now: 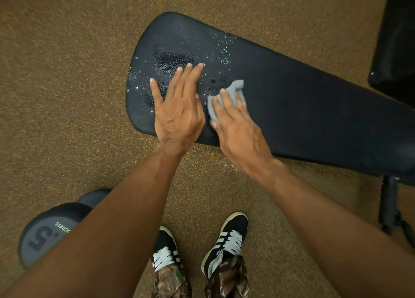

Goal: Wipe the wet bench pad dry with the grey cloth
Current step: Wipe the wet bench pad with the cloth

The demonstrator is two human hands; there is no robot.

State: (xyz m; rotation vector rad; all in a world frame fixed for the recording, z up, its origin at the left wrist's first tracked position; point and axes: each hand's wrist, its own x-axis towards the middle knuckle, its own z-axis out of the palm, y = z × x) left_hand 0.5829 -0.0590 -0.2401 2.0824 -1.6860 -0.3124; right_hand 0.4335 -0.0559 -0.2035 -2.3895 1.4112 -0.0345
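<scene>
The black bench pad [303,104] stretches from the upper middle to the right edge, its wide end towards the left. Water droplets and a wet patch glisten on that wide end. My left hand [177,109] lies flat on the wet part with straight fingers spread. Just to its right, my right hand [238,127] presses the bunched grey cloth [226,95] against the pad, fingers curled over it. The cloth sticks out beyond my fingertips. The pad to the right of the cloth looks matte, with no visible drops.
Speckled brown rubber flooring surrounds the bench. A dark dumbbell [49,232] marked 5 lies on the floor at the lower left, partly behind my left arm. My two shoes [224,241] stand below the bench. A black bench frame leg [389,205] and another black pad [397,44] are at the right.
</scene>
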